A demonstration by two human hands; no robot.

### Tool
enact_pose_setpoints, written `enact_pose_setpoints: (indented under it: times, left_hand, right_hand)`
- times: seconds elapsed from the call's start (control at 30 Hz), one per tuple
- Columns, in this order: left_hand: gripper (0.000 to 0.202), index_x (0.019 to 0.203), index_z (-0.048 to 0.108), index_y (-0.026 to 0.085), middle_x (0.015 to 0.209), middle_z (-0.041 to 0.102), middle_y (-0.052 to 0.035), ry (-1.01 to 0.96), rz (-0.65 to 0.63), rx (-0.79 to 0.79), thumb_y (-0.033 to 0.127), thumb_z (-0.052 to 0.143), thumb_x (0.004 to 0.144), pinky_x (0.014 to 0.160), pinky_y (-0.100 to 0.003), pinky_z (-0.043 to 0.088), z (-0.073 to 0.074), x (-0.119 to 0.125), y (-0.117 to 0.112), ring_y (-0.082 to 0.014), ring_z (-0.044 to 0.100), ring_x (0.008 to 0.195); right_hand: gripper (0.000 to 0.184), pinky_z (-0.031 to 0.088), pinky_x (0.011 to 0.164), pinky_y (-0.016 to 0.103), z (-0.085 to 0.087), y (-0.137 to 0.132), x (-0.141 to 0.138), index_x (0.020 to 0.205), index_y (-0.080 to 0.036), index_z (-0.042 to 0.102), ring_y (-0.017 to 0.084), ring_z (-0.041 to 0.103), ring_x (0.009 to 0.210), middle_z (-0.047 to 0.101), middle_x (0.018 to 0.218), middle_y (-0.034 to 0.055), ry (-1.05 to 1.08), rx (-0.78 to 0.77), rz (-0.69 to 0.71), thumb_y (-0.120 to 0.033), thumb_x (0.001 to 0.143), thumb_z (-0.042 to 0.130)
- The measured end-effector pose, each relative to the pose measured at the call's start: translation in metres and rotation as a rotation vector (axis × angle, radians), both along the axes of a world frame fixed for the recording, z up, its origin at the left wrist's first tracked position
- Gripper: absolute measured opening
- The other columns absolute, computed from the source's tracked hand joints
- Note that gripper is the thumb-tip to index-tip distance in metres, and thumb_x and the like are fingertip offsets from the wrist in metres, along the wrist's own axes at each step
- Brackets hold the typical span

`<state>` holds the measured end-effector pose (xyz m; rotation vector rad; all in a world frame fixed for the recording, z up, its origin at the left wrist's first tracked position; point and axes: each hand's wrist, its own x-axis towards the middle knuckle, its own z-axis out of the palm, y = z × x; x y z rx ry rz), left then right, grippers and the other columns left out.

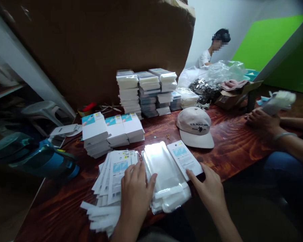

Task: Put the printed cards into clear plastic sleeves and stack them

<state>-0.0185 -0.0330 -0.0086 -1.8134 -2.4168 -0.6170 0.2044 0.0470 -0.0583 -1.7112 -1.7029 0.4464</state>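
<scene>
Fanned cards lie near left, L hand on their right edge, fingers loosely spread; clear sleeves near ctr. could slide, being slick, if bumped; printed card adj. right, R hand touching its near end, grip unclear.

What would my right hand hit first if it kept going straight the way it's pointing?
The card, right at your right hand's fingertips; they seem to touch it already, though depth is unclear.
</scene>
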Motion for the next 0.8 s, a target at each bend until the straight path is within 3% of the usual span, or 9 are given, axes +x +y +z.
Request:
enact_pose_setpoints:
  times: [0.1,0.2,0.37,0.47,0.57,0.7,0.77,0.8]
  left_hand:
    - [0.055,0.132,0.056,0.012,0.141,0.051,-0.0199,0.025,-0.052,-0.150,0.045,0.046,0.090,0.095,-0.052,0.041,-0.006,0.024,0.019,-0.0410,0.041,0.131]
    - [0.052,0.132,0.057,0.010,0.145,0.045,-0.0205,0.068,-0.078,-0.205,0.040,0.044,0.092,0.097,-0.055,0.039,-0.012,0.032,0.028,-0.0425,0.035,0.136]
    - [0.043,0.125,0.063,0.013,0.143,0.046,-0.0210,0.012,-0.071,-0.126,0.033,0.046,0.091,0.099,-0.058,0.036,-0.018,0.032,0.029,-0.0424,0.034,0.137]
    - [0.043,0.124,0.064,0.014,0.138,0.053,-0.0209,-0.197,-0.047,-0.014,0.034,0.048,0.090,0.104,-0.054,0.034,-0.012,0.032,0.024,-0.0379,0.038,0.137]
    - [0.053,0.140,0.047,0.022,0.129,0.064,-0.0130,-0.534,0.056,0.045,0.037,0.051,0.090,0.103,-0.043,0.039,0.004,0.034,0.019,-0.0288,0.054,0.125]
    - [0.082,0.151,0.017,0.035,0.110,0.075,-0.0039,-0.900,0.268,0.166,0.035,0.064,0.083,0.097,-0.038,0.044,0.024,0.037,0.016,-0.0235,0.066,0.109]
    - [0.093,0.152,0.009,0.034,0.108,0.075,-0.0046,-1.066,0.278,0.205,0.035,0.068,0.080,0.092,-0.038,0.048,0.027,0.035,0.015,-0.0230,0.070,0.100]
    - [0.094,0.152,0.009,0.034,0.110,0.074,-0.0056,-1.133,0.267,0.208,0.036,0.069,0.080,0.090,-0.037,0.050,0.027,0.033,0.015,-0.0225,0.071,0.096]
  right_hand:
    - [0.060,0.039,0.097,0.051,0.007,-0.004,-0.003,0.116,-0.011,0.063,0.037,0.052,0.109,0.063,0.115,0.0202,0.048,0.042,-0.052,-0.058,0.080,0.059]
    - [0.053,0.040,0.095,0.048,0.013,-0.007,-0.004,0.114,-0.012,0.065,0.034,0.053,0.104,0.062,0.110,0.0178,0.118,0.055,-0.109,-0.053,0.081,0.060]
    - [0.037,0.051,0.078,0.036,0.021,-0.008,0.001,0.116,-0.019,0.064,0.025,0.064,0.087,0.070,0.103,0.0102,0.287,-0.031,-0.105,-0.043,0.090,0.053]
    - [0.038,0.052,0.072,0.034,0.021,-0.007,0.004,0.116,-0.020,0.065,0.023,0.066,0.076,0.073,0.095,0.0079,0.349,-0.088,-0.123,-0.045,0.088,0.056]
    - [0.039,0.051,0.072,0.037,0.018,-0.003,0.004,0.115,-0.021,0.066,0.024,0.066,0.074,0.072,0.092,0.0077,0.365,-0.093,-0.145,-0.045,0.086,0.058]
    - [0.039,0.041,0.095,0.045,0.014,0.002,-0.001,0.109,-0.018,0.070,0.031,0.057,0.101,0.067,0.106,0.0133,0.356,0.013,-0.174,-0.044,0.081,0.063]
    - [0.039,0.036,0.100,0.048,0.015,0.002,-0.003,0.105,-0.017,0.071,0.033,0.052,0.108,0.065,0.110,0.0151,0.378,0.043,-0.192,-0.044,0.078,0.066]
    - [0.039,0.039,0.097,0.048,0.017,0.001,-0.002,0.105,-0.017,0.071,0.033,0.054,0.104,0.066,0.108,0.0149,0.402,0.038,-0.198,-0.045,0.078,0.065]
